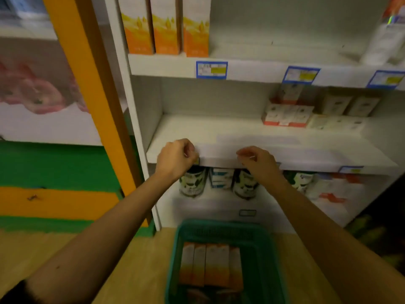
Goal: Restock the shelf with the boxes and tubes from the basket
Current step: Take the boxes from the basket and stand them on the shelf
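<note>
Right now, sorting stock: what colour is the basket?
Green basket, clearest in the head view.

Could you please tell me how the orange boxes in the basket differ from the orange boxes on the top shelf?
The orange boxes in the basket lie flat, side by side; the orange boxes on the top shelf stand upright in a row. The basket holds about four, the shelf three. The basket ones sit on the floor, unstocked; the shelf ones are already in place. Both share a white-to-orange design and seem the same product.

boxes [211, 265] in basket [260, 235], below shelf [285, 154]
</note>
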The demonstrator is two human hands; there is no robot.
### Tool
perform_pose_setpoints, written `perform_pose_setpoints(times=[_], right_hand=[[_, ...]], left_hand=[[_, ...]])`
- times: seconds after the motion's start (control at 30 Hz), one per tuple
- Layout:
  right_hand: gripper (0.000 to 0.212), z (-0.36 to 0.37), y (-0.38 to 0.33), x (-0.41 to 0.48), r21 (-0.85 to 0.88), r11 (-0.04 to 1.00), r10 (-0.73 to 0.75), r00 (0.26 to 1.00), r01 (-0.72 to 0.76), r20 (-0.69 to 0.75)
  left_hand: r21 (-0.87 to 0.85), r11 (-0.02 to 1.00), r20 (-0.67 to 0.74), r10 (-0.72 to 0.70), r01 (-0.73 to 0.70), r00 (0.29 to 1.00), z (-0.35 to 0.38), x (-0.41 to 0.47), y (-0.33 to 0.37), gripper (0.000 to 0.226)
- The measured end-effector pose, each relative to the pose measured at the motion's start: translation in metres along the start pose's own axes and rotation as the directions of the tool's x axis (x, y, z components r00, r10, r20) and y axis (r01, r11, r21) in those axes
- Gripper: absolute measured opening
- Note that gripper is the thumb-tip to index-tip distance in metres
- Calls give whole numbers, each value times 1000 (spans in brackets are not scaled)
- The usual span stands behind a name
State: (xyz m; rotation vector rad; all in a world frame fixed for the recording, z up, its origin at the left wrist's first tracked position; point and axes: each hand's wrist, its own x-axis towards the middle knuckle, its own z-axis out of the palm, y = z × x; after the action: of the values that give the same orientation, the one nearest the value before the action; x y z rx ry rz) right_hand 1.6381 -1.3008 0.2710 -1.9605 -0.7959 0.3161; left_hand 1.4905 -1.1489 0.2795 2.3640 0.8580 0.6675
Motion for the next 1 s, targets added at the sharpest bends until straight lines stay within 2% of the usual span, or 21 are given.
perform_pose_setpoints(times=[0.17,0.23,0.43,0.63,0.8,0.9,1.0], right_hand=[[23,39,72,-22,-16,993,116,990,-115,80],[22,56,104,-30,-49,983,181,979,-177,97],[25,101,187,-53,-198,926,357,918,-322,173],[26,135,245,-74,-304,837,523,827,-454,204],[39,156,274,-90,-356,791,590,773,-497,232],[41,167,286,-97,-393,753,629,753,-527,195],[51,178,300,-106,-425,691,697,695,-585,176]], left_hand=[[58,996,207,-78,67,975,59,-28,-50,12],[76,993,282,-109,91,953,84,-38,-71,17],[140,968,472,-252,210,845,152,-66,-125,23],[231,931,525,-363,281,770,199,-92,-159,27],[257,897,510,-442,360,738,227,-115,-181,25],[293,866,521,-499,405,693,241,-129,-194,33],[354,838,549,-546,416,633,254,-140,-202,42]])
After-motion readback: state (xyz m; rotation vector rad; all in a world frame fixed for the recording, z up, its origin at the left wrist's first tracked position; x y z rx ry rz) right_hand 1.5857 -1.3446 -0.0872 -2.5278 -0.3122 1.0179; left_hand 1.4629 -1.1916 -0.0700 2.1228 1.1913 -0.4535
